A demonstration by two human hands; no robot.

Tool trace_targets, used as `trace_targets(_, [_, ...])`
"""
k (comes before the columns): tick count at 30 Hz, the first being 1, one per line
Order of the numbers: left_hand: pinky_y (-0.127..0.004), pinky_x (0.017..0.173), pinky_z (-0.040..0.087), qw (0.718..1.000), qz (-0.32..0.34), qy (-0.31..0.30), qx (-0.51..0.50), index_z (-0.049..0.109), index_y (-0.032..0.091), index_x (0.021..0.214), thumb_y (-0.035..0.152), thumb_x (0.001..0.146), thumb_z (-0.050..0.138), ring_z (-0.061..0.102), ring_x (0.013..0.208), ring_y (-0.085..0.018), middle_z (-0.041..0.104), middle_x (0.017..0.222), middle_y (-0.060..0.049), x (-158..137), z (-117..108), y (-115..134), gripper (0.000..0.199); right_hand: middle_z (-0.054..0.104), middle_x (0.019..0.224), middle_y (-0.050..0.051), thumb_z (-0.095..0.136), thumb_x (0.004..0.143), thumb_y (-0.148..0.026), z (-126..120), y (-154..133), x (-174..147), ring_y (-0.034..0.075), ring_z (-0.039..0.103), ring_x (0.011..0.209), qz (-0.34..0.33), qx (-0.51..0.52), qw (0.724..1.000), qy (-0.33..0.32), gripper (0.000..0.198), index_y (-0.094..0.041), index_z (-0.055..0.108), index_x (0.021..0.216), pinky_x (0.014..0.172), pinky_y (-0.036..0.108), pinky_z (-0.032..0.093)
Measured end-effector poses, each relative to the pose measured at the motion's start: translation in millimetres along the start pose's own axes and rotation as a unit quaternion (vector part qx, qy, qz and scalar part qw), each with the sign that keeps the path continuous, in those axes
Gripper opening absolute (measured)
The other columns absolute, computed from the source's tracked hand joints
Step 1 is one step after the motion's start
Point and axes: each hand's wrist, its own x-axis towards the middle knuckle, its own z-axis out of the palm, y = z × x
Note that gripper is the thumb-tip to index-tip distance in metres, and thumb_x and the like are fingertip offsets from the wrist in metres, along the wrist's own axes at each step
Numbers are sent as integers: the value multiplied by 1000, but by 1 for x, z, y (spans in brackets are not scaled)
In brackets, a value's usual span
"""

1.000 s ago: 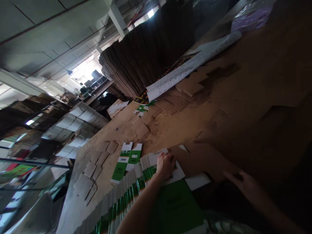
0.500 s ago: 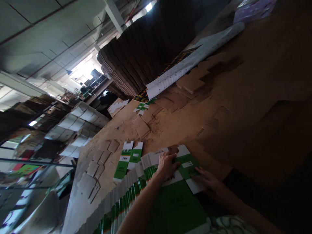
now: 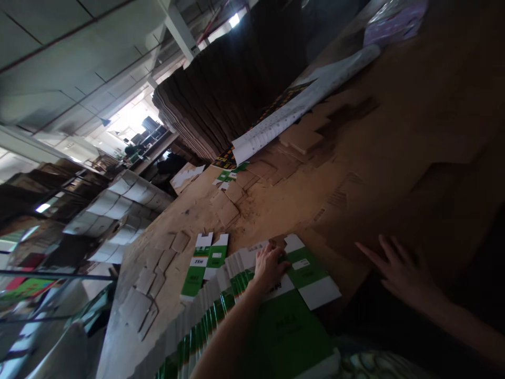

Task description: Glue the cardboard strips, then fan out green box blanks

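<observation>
A flat green and white printed carton (image 3: 292, 321) lies at the near edge of the table, its side panel (image 3: 310, 271) spread to the right. My left hand (image 3: 269, 266) is on its upper part, fingers curled at the top edge and thumb toward the side panel. To the right, my right hand (image 3: 404, 268) hovers apart from the carton with its fingers spread and nothing in them. A fanned row of similar flat cartons (image 3: 207, 321) runs to the left, partly behind my left forearm.
Another flat green and white carton (image 3: 201, 266) lies beyond the row. Brown cardboard pieces (image 3: 138, 300) are scattered on the table (image 3: 272, 205). Farther back are a rolled white sheet (image 3: 276, 131), a tall cardboard stack (image 3: 221, 95) and a purple plastic-wrapped bundle (image 3: 394, 23).
My right hand has left the carton's side panel and moved right, its fingers now spread. The left hand stays on the carton. The view has shifted slightly.
</observation>
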Motion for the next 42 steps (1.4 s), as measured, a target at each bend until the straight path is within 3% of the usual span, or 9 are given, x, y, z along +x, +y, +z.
trace_targets(10, [-35,95,44,989,-66,59,-122,70,24,92,36,98,34,61,102,-21,68,104,-5,12,-8,1,39,69,123,10,38,87,-47,-92,-62,52,28,63,114,78,399,907,-113,54,-21,56,131,94,40,53])
trace_targets(15, [-47,110,31,966,-152,188,-87,30,22,146,39,93,45,32,138,-29,35,149,-14,12,-22,10,58,63,132,12,40,83,-52,-66,-116,31,30,57,122,120,497,845,-155,60,-20,57,131,101,46,47])
trace_targets(19, [-58,116,12,988,-40,139,45,53,29,129,27,87,56,28,139,-32,38,148,-9,4,-13,21,43,68,122,10,47,79,-55,-44,-141,8,28,59,119,115,571,768,-265,55,-21,65,119,100,42,47])
trace_targets(22, [-59,115,13,995,34,52,76,62,30,118,13,85,52,31,137,-29,46,144,-5,0,-3,20,39,74,76,7,59,68,-60,-32,-123,-8,26,70,83,138,552,740,-359,42,-20,70,75,79,37,55])
trace_targets(25, [-47,108,32,997,43,29,50,67,26,105,13,85,51,40,129,-26,55,137,-1,-2,-5,16,29,58,45,4,53,62,-73,-26,-83,-17,22,63,48,247,508,749,-345,53,-22,54,47,51,33,52])
trace_targets(29, [-38,95,42,999,30,27,29,68,25,95,22,87,53,53,106,-23,69,113,0,-4,-16,11,18,71,68,8,49,68,-70,-37,-47,-12,29,71,73,327,443,815,-183,46,-25,57,62,67,37,55])
trace_targets(33, [-31,90,44,999,-26,32,3,67,26,106,28,96,39,60,99,-20,71,105,-1,-2,-16,6,29,76,87,13,50,76,-56,-36,-63,-7,34,70,92,161,373,907,-108,39,-23,70,80,85,45,55])
trace_targets(37, [-30,89,44,997,-70,28,-29,66,29,111,36,101,27,61,102,-20,71,106,-1,1,-14,3,41,58,137,13,46,86,-55,0,-86,-14,31,51,128,-18,421,892,-165,51,-22,70,117,105,46,43])
trace_targets(42, [-36,93,43,1000,-3,-2,12,67,31,116,47,86,56,56,105,-25,66,116,-1,-4,-16,5,36,47,146,16,41,87,-64,45,-84,-24,35,41,136,-47,402,897,-177,60,-24,67,124,107,55,37])
